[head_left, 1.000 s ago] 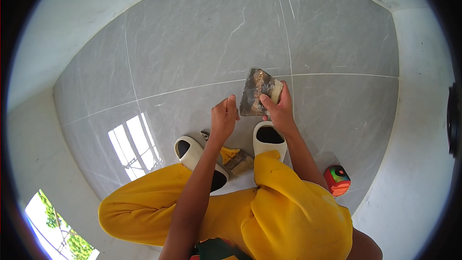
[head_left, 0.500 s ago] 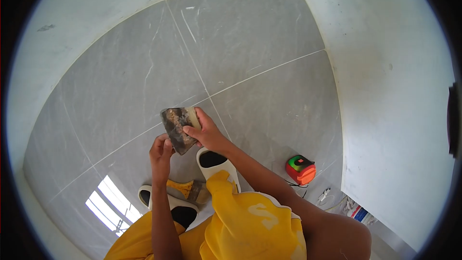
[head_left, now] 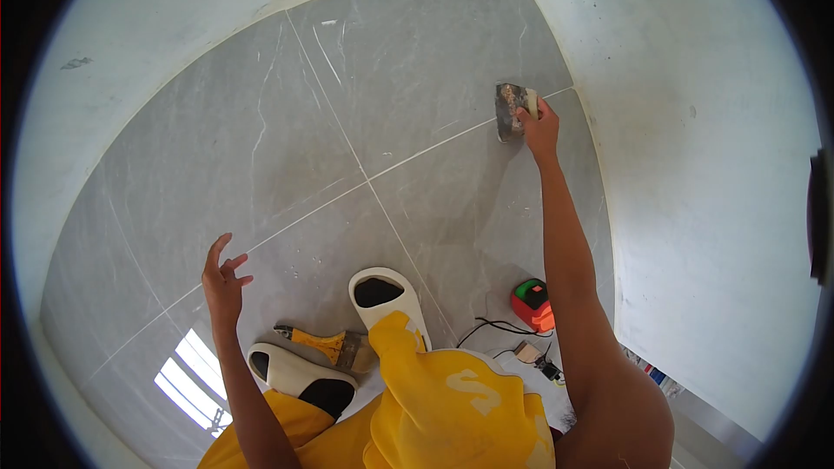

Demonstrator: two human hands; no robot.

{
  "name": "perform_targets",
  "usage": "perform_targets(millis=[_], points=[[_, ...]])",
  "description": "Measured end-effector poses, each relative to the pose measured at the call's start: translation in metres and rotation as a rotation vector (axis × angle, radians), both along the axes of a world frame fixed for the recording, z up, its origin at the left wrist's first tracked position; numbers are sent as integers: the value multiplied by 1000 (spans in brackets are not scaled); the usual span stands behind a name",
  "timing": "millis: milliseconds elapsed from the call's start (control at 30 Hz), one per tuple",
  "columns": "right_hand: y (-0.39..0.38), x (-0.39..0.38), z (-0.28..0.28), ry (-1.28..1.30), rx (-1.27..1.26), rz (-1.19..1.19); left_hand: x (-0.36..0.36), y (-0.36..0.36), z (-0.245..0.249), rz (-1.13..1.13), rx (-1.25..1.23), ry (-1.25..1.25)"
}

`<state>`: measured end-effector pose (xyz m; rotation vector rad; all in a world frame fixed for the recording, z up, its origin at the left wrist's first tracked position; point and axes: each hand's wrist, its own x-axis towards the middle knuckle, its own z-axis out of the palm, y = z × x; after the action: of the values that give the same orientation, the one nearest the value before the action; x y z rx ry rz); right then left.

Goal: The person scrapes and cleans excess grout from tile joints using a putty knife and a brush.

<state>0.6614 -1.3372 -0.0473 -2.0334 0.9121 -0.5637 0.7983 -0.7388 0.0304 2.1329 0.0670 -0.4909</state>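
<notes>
A dark, stained flat block (head_left: pixel 509 111) with a pale edge is in my right hand (head_left: pixel 540 128), fingers wrapped round its right side, near the right wall. Whether it touches the floor I cannot tell. My left hand (head_left: pixel 226 280) is over the floor at the left with its fingers apart and nothing in it. Below and right of that hand, a yellow-handled brush or scraper (head_left: pixel 326 346) lies between two white slippers, the left slipper (head_left: pixel 300 378) and the right slipper (head_left: pixel 387 295).
Grey floor tiles (head_left: pixel 391 217) meet a white wall (head_left: pixel 686 165) on the right. A red and green device (head_left: pixel 532 304) stands beside my right forearm. Black cables (head_left: pixel 499 324) and a small circuit-like part (head_left: pixel 547 368) lie near it.
My right hand has carried the block up and right, away from my left hand. My left hand has let go, moved left and opened. More of the cables and the yellow handle shows.
</notes>
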Motion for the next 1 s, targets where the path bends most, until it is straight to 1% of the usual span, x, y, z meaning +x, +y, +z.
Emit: perform_targets(millis=[33,100,133,200,233,267,300,333,400,433,467,500,533,567,633,667,733,767,833,933,1000], points=[[14,3,3,32,-50,65,1,-7,8,40,-9,23],[59,16,0,91,-145,202,10,-24,37,29,149,177],[77,22,0,80,-152,234,15,-31,49,28,227,251],[109,24,1,67,-157,288,20,-35,59,33,356,256],[111,30,7,57,-87,225,20,-33,61,42,421,258],[112,33,14,53,-14,163,16,-16,41,-77,392,-36],[112,34,19,49,54,94,13,10,4,-203,352,-331],[116,38,18,31,-19,152,15,21,-16,-328,300,-636],[135,38,14,11,-155,267,9,3,-4,-107,144,-322],[138,36,14,99,-103,288,2,-11,7,7,67,-160],[137,37,16,183,-55,309,3,-25,33,53,81,71],[136,42,20,262,-9,332,8,-32,42,50,165,98],[141,40,32,309,8,458,10,-34,48,52,256,137],[146,35,46,361,-100,527,9,-33,50,59,345,180],[157,22,71,446,-330,667,6,-12,27,43,215,-71],[164,10,71,431,-461,771,5,-3,16,25,148,-200],[174,-17,59,394,-725,964,6,-3,18,-45,190,-264],[177,-26,50,424,-812,980,6,-4,18,-78,209,-293],[180,-35,38,481,-985,1013,5,-9,16,-77,185,-233],[175,-15,18,391,-959,909,-3,-17,13,-149,174,-185],[170,3,11,386,-1021,863,-3,-22,10,-200,161,-186]])
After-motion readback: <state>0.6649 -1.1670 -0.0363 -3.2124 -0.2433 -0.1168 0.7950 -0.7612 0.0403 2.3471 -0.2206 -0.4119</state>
